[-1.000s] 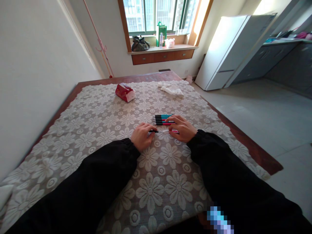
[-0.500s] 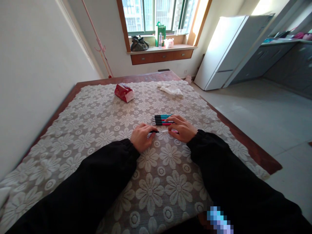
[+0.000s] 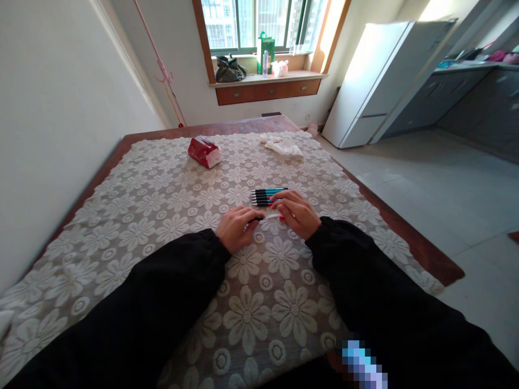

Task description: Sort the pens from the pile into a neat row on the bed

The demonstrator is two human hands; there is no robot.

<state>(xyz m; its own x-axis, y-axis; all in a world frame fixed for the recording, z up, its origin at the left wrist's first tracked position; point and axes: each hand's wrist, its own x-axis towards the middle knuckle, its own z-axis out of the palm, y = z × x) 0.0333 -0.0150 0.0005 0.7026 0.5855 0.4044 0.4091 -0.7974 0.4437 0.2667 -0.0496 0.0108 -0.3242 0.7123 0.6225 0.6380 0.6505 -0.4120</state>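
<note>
My left hand (image 3: 235, 228) is closed in a pinch on the black front part (image 3: 255, 219) of a pen, low over the tablecloth. A thin whitish refill (image 3: 271, 216) shows between the two hands, in line with that black part. At its other end, the red barrel (image 3: 282, 218) is held in the fingers of my right hand (image 3: 298, 217). Just beyond lies a stack of several pens (image 3: 265, 193), side by side, with black grips and teal or red barrels. The right fingers partly cover the nearest ones; whether they touch them I cannot tell.
A flowered lace tablecloth (image 3: 245, 313) covers the wooden table (image 3: 440, 265). Farther back lie a red tissue pack (image 3: 203, 152) and a crumpled white plastic bag (image 3: 287, 149). Past the table are a window sill with bags and a white refrigerator (image 3: 375, 81).
My right hand has shifted slightly left and its fingers have drawn in around the red barrel. The left hand keeps its pinch. The whole view has moved a little.
</note>
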